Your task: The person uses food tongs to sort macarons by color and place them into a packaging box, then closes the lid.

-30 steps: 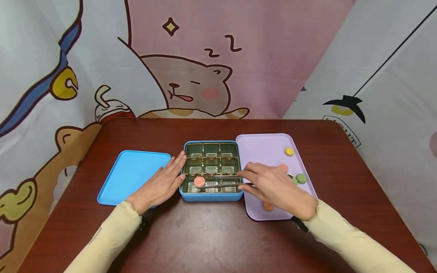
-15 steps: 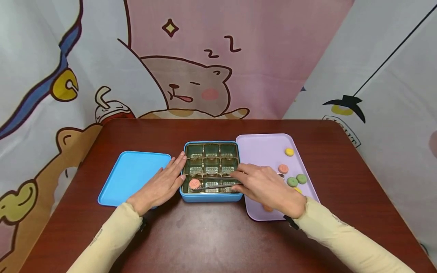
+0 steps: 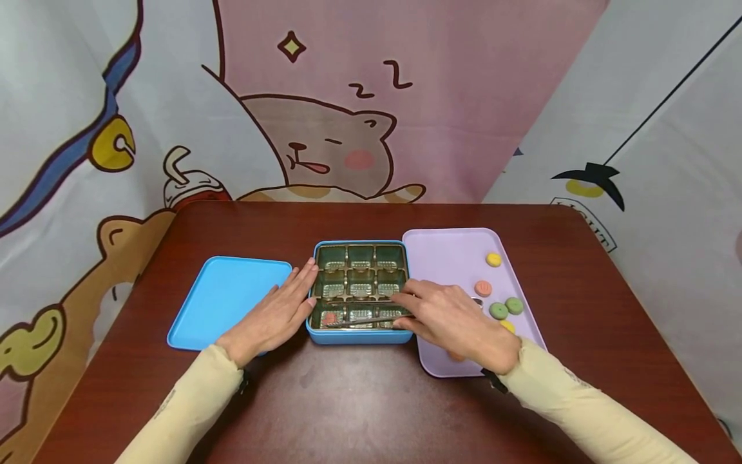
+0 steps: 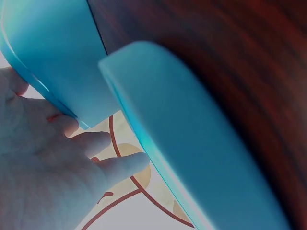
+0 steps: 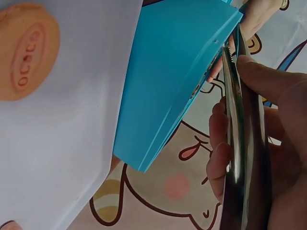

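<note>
My right hand (image 3: 446,316) grips metal tongs (image 3: 371,320), whose two arms stretch left over the front row of a blue box (image 3: 359,336). The box has a gold insert divided into several compartments. Low in the front left one lies a pink round cookie (image 3: 330,318), partly behind a tong arm; the tong arms stand apart there. With fingers extended, my left hand (image 3: 269,316) rests along the box's left side. In the right wrist view, fingers and thumb wrap the tongs (image 5: 244,143), and the box's side (image 5: 163,72) shows beyond.
A lilac tray (image 3: 440,251) right of the box carries a pink cookie (image 3: 483,288), green cookies (image 3: 514,305), yellow cookies (image 3: 493,259) and an orange cookie (image 5: 29,52). The blue lid (image 3: 226,290) lies at left, partly under my left forearm. A patterned cloth hangs behind the table.
My right hand has moved left with the tongs. The pink cookie has gone from between the tong tips, above the compartment, down into it, and the arms have parted. My left hand stays put.
</note>
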Demonstrator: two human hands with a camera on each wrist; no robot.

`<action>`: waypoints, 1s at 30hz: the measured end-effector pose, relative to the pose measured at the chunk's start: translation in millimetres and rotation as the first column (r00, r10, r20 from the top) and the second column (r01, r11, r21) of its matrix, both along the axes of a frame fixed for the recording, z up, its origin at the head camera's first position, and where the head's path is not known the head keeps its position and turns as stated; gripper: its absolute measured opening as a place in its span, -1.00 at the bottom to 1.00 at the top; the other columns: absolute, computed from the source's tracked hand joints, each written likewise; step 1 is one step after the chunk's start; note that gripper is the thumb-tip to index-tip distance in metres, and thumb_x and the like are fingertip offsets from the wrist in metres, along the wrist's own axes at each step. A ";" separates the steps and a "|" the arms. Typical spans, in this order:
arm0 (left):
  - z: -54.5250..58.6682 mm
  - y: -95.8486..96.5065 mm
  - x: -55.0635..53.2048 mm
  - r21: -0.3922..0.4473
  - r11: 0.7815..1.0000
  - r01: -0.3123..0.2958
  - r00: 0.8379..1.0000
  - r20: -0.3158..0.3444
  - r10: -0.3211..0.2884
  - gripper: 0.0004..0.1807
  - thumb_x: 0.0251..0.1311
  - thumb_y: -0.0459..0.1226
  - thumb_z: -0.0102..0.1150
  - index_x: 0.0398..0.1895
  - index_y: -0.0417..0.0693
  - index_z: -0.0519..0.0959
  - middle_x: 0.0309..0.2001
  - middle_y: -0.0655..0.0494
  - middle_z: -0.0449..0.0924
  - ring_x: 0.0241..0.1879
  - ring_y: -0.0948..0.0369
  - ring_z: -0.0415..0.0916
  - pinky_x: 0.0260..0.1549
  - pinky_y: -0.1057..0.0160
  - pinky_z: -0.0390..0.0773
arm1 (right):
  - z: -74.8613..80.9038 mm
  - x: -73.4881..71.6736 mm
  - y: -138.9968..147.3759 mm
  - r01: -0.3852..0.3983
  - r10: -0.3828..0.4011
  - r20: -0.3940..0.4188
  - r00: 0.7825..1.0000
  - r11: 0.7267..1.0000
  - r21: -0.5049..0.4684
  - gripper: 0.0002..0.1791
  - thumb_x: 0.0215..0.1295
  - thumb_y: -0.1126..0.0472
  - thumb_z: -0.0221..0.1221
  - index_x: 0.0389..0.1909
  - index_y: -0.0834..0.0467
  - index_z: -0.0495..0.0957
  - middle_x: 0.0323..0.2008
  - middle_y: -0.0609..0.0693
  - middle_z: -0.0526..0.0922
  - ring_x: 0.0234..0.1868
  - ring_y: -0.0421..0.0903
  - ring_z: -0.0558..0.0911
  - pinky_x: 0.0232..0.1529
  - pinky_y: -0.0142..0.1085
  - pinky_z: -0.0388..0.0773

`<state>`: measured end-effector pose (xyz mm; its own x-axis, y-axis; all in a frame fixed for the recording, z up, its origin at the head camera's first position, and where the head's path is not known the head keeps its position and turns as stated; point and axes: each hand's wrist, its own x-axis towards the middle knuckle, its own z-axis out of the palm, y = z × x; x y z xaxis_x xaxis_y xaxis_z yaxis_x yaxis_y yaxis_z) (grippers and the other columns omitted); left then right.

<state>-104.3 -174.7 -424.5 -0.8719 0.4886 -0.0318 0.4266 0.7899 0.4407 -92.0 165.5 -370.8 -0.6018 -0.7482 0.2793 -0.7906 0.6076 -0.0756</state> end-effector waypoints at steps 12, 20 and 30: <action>-0.3 0.9 -0.5 -0.003 1.000 -0.003 1.000 0.010 0.003 -0.28 0.68 0.03 -0.33 0.70 -0.07 -0.13 0.69 0.11 -0.31 0.63 -0.13 -0.21 0.40 -0.42 0.06 | 4.2 7.3 39.0 0.113 -0.110 0.039 0.993 0.989 -0.092 -0.55 0.35 -0.10 0.36 0.17 -0.01 0.68 -0.17 -0.15 0.63 -0.34 -0.29 0.57 -0.43 -0.32 0.48; 1.0 0.6 0.1 0.005 1.000 -0.010 1.000 0.016 0.010 -0.29 0.68 0.02 -0.31 0.70 -0.08 -0.12 0.69 0.12 -0.31 0.64 -0.12 -0.22 0.41 -0.41 0.05 | 6.2 13.9 88.3 0.279 -0.275 0.047 0.960 0.954 -0.106 -0.45 0.27 -0.07 0.42 0.27 -0.15 0.58 -0.24 -0.19 0.64 -0.40 -0.31 0.59 -0.59 -0.40 0.36; 0.3 1.2 0.2 0.008 1.000 -0.016 1.000 0.019 0.016 -0.29 0.67 0.02 -0.30 0.71 -0.05 -0.13 0.69 0.13 -0.31 0.64 -0.10 -0.22 0.42 -0.40 0.05 | -2.4 28.6 141.6 0.488 -0.484 0.077 0.872 0.871 -0.057 -0.44 0.18 -0.06 0.50 0.15 0.06 0.65 -0.35 -0.17 0.56 -0.53 -0.29 0.39 -0.60 -0.37 0.31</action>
<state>-104.1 -173.5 -424.2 -0.8789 0.4749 -0.0446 0.4053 0.7929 0.4550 -63.3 307.1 -373.2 -0.9009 -0.3359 0.2748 -0.3895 0.9051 -0.1705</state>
